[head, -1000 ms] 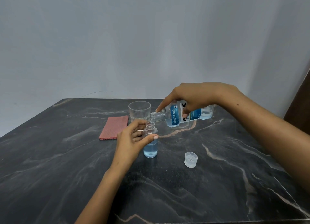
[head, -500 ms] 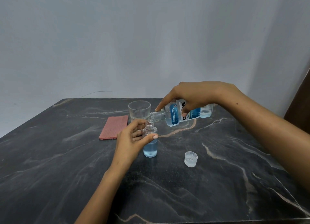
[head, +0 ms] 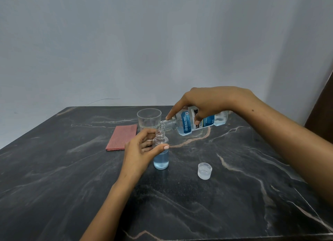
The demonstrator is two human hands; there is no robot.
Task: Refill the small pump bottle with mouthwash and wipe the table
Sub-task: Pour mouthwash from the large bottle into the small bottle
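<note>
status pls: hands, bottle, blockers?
Left hand grips small clear pump bottle, upright, part-filled blue. Right hand tips labelled mouthwash bottle over its neck. No blockers.

Head view: from above the near edge of the dark veined marble table point(head: 75, 183), facing forward and down.
Nearness: close, arm's reach.
Background: plain grey wall point(head: 144, 42).

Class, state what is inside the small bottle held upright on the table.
The small bottle holds blue liquid in its lower part; its upper part looks empty. The left hand covers part of its side.
</note>
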